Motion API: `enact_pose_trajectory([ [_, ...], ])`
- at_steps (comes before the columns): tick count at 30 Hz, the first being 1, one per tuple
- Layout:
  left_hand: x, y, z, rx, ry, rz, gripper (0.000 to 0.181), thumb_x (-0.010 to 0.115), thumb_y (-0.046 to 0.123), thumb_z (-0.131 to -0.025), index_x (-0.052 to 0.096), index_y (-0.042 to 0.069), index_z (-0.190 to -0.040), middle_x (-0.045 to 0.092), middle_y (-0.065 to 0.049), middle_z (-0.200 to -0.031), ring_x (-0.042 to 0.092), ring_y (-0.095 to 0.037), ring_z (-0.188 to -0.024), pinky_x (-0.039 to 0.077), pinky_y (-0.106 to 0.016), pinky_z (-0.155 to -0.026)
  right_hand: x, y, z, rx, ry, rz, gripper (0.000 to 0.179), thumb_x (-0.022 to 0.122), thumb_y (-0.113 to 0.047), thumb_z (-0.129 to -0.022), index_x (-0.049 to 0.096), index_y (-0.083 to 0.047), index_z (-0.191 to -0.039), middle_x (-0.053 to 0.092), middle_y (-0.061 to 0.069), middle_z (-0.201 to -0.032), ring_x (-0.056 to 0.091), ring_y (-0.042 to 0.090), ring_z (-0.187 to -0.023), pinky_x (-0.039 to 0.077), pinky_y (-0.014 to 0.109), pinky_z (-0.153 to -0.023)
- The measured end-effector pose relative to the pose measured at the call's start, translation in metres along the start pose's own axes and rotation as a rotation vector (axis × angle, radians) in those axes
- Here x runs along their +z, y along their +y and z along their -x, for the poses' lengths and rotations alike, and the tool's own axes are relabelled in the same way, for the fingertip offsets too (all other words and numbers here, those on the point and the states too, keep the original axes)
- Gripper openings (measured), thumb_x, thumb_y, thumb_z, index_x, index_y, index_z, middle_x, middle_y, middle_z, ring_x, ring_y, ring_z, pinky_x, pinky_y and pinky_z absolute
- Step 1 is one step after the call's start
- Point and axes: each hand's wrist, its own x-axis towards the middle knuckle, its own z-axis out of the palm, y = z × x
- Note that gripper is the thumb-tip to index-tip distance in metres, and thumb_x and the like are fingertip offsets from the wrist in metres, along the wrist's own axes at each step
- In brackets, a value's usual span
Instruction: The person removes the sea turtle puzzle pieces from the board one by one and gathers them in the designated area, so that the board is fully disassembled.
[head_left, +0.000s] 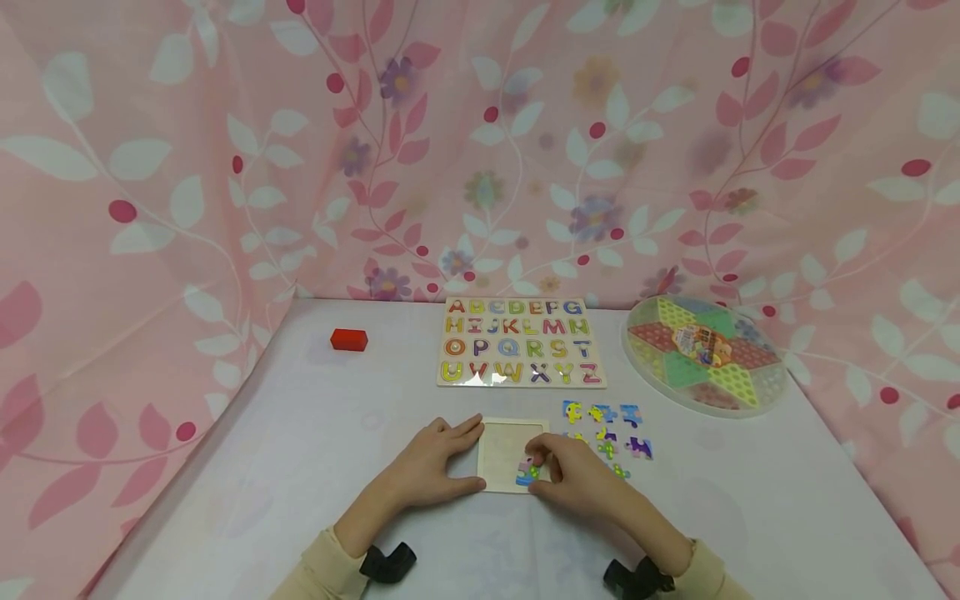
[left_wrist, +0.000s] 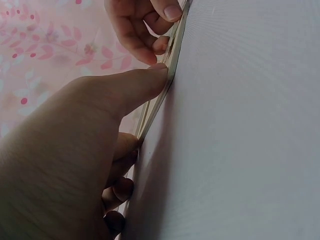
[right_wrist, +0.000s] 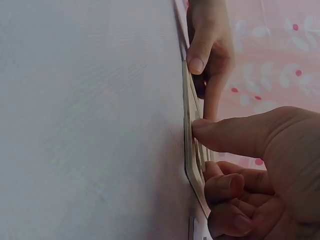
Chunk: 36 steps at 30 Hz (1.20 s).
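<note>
A shallow wooden puzzle tray lies flat on the table. My left hand rests at its left side, with straight fingers touching the upper left corner and the thumb at the lower left corner. Inside the tray's lower right part, my right hand pinches a colourful puzzle piece between thumb and fingers. That piece shows blue, green and pink and is partly hidden by the fingers. In the right wrist view, the right thumb is over the tray's edge. Several loose puzzle pieces lie beyond the right hand, some partly covered.
An alphabet board lies behind the tray. At the back right is a round, star-patterned game board under a clear cover. A red block sits at the back left. Pink floral cloth hangs behind the white tabletop.
</note>
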Motion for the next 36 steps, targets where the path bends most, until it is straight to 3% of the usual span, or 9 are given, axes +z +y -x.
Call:
enact_pose_trajectory([
  [5,-0.001,0.001,0.0,-0.001,-0.01,0.001,0.083,0.077,0.056,-0.09,0.051,0.019,-0.159,0.042,0.01,-0.168,0.045,-0.008,-0.1,0.043,-0.028,-0.082,-0.017,0.001,0.003,-0.05,0.08,0.004,0.046,0.083,-0.013,-0.093,0.065,0.0,-0.133,0.066,-0.002,-0.105,0.053,0.01,-0.077,0.046,0.023,-0.065],
  [11,-0.002,0.001,0.0,0.006,-0.002,0.001,0.082,0.078,0.054,-0.09,0.051,0.018,-0.159,0.042,0.009,-0.168,0.045,-0.008,-0.098,0.043,-0.027,-0.081,-0.062,0.016,0.009,-0.141,0.223,0.121,0.042,0.08,-0.008,-0.095,0.068,-0.001,-0.134,0.066,0.0,-0.107,0.052,0.013,-0.084,0.047,0.028,-0.068],
  [19,-0.002,0.0,0.0,0.013,-0.003,-0.007,0.083,0.078,0.054,-0.091,0.05,0.018,-0.16,0.042,0.008,-0.168,0.047,-0.009,-0.101,0.044,-0.028,-0.083,-0.099,0.05,0.042,-0.154,0.257,0.21,0.041,0.081,-0.004,-0.092,0.071,-0.002,-0.131,0.066,-0.002,-0.106,0.052,0.01,-0.082,0.045,0.028,-0.069],
  [27,-0.002,-0.002,0.001,0.013,0.002,0.0,0.083,0.078,0.053,-0.09,0.05,0.017,-0.16,0.042,0.008,-0.168,0.047,-0.01,-0.103,0.045,-0.03,-0.085,-0.104,0.084,0.084,-0.133,0.27,0.178,0.037,0.082,-0.006,-0.092,0.072,-0.003,-0.128,0.066,-0.006,-0.101,0.051,0.005,-0.08,0.043,0.024,-0.065],
  [36,-0.001,-0.001,0.0,0.014,-0.005,0.003,0.084,0.078,0.054,-0.091,0.049,0.016,-0.16,0.042,0.008,-0.168,0.046,-0.009,-0.101,0.044,-0.029,-0.084,-0.08,0.11,0.11,-0.025,0.26,0.037,0.042,0.084,-0.01,-0.091,0.069,-0.007,-0.131,0.06,-0.008,-0.087,0.05,0.005,-0.072,0.043,0.026,-0.06],
])
